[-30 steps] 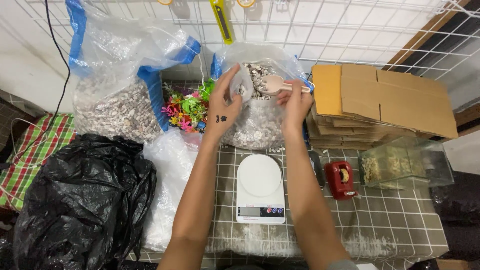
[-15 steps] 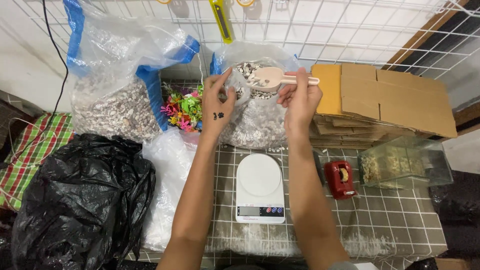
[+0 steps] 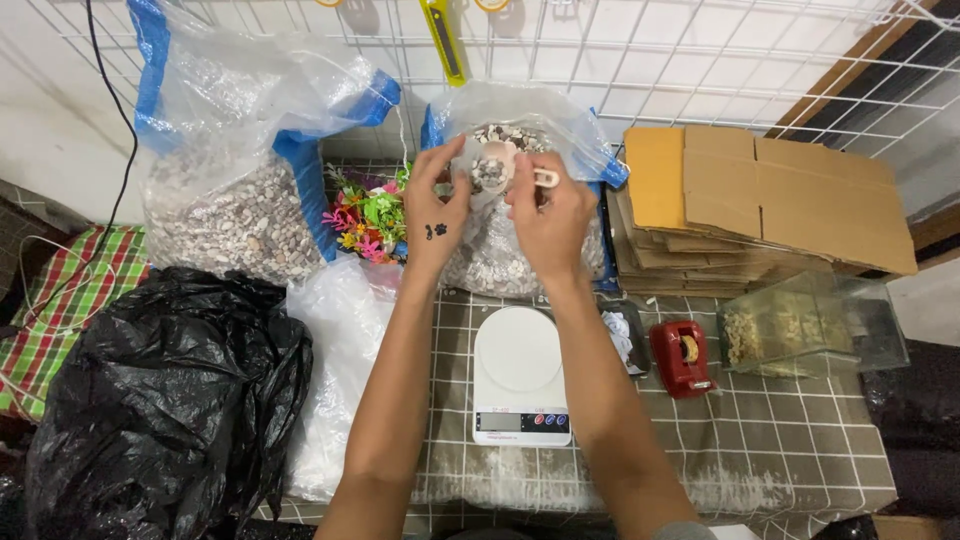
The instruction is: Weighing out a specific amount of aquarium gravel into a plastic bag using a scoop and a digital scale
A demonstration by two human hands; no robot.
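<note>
Nearest, on the checked counter (image 3: 800, 440): a white kitchen scale (image 3: 520, 375), pan bare, flanked by a black rubbish bag (image 3: 160, 400), a red tape dispenser (image 3: 682, 357) and a clear box (image 3: 790, 325). Just beyond, raised over an open clear bag of pebbles (image 3: 520, 250): left hand (image 3: 437, 215) pinching a small clear pouch (image 3: 468, 165) open at its mouth, right hand (image 3: 548, 215) gripping a pale plastic scoop (image 3: 497, 165), loaded with pebbles and tipped at that mouth. Seemingly mid-fill. Next, probably: steady tilt, mouth kept wide, no spill. Farther back: bigger pebble bag (image 3: 230, 190), flattened cardboard (image 3: 760, 200), wire grid (image 3: 640, 60).
</note>
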